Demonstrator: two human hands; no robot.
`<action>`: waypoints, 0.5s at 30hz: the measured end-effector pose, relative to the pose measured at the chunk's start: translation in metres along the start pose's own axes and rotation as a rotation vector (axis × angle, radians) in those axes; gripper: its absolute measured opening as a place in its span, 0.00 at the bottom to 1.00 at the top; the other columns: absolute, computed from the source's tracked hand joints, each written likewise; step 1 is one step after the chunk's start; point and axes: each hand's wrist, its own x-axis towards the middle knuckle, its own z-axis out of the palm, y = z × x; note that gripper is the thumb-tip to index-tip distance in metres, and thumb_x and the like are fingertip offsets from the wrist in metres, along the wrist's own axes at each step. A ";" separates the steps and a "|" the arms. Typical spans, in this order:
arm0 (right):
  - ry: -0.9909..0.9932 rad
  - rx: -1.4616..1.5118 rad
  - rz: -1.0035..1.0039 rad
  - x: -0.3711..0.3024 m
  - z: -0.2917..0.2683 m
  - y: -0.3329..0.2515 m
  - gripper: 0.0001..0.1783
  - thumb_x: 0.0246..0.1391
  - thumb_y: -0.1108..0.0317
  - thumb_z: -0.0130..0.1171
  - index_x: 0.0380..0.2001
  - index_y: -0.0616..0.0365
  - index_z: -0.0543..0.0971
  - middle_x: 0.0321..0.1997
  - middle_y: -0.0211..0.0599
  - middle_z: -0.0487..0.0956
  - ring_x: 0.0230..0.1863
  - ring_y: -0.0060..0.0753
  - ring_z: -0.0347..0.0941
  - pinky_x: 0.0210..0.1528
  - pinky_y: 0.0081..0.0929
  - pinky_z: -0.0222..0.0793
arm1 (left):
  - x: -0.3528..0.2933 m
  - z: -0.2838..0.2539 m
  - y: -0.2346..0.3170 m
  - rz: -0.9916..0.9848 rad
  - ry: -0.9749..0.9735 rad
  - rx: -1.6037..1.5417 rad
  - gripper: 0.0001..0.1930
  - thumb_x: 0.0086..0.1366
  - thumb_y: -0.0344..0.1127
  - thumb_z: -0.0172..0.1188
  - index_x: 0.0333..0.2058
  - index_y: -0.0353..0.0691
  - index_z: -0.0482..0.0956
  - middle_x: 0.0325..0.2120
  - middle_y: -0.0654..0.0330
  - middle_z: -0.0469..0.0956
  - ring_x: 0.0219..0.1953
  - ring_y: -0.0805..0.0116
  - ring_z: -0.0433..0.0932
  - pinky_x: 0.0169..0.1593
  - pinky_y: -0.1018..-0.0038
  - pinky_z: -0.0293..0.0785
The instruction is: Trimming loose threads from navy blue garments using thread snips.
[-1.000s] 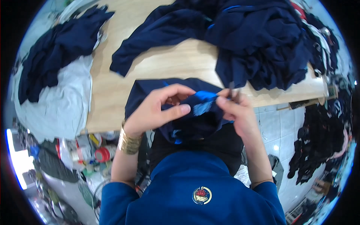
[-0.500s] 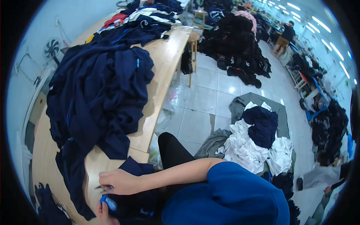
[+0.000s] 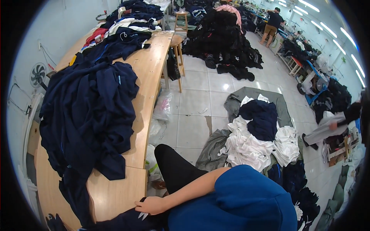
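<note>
The snips [image 3: 143, 216] point toward the lower edge of the view, their long axis running nearly up and down it, blades slightly parted. The right hand [image 3: 152, 205] grasps them, the blades sticking out below its fingers, above a navy garment [image 3: 119, 224] stretched crosswise at the near end of the desk [image 3: 115, 194]. The left hand is out of view, its grip impossible to tell. Beside the desk, a clear plastic bag [image 3: 163, 107] shows pink, contents unclear.

Matt navy cloth [image 3: 125, 223], smooth wooden tabletop [image 3: 111, 194]
</note>
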 end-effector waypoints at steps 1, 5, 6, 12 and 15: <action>-0.009 0.000 -0.009 0.003 0.005 0.000 0.20 0.39 0.67 0.60 0.39 0.58 0.70 0.38 0.44 0.70 0.34 0.51 0.73 0.34 0.43 0.69 | 0.001 -0.013 0.001 -0.080 0.039 -0.082 0.12 0.63 0.32 0.53 0.43 0.36 0.77 0.31 0.58 0.77 0.31 0.70 0.70 0.38 0.72 0.69; 0.094 0.170 -0.250 0.030 -0.001 -0.003 0.10 0.38 0.72 0.54 0.29 0.59 0.71 0.33 0.46 0.71 0.33 0.50 0.71 0.34 0.43 0.67 | 0.027 -0.070 0.020 -0.261 0.197 -0.414 0.11 0.63 0.32 0.53 0.41 0.34 0.78 0.32 0.58 0.78 0.32 0.68 0.72 0.39 0.73 0.69; 0.195 0.325 -0.278 0.043 -0.013 -0.005 0.08 0.37 0.74 0.53 0.27 0.59 0.71 0.31 0.46 0.72 0.34 0.51 0.71 0.35 0.43 0.66 | 0.033 -0.074 0.031 -0.188 0.229 -0.389 0.11 0.64 0.33 0.52 0.41 0.32 0.77 0.35 0.54 0.78 0.35 0.65 0.74 0.40 0.73 0.70; 0.643 0.307 -0.512 0.139 -0.133 -0.068 0.05 0.37 0.71 0.57 0.23 0.57 0.73 0.29 0.43 0.72 0.35 0.47 0.70 0.35 0.38 0.67 | 0.022 -0.030 0.071 -0.180 0.105 -0.405 0.12 0.65 0.34 0.51 0.42 0.32 0.75 0.38 0.51 0.78 0.40 0.63 0.76 0.41 0.74 0.71; 0.664 -0.037 -0.335 0.173 -0.151 -0.064 0.05 0.42 0.71 0.58 0.27 0.57 0.76 0.34 0.43 0.71 0.35 0.46 0.72 0.35 0.36 0.68 | -0.013 0.017 0.078 -0.201 0.103 -0.387 0.13 0.67 0.37 0.49 0.42 0.33 0.74 0.35 0.54 0.77 0.37 0.66 0.75 0.39 0.75 0.71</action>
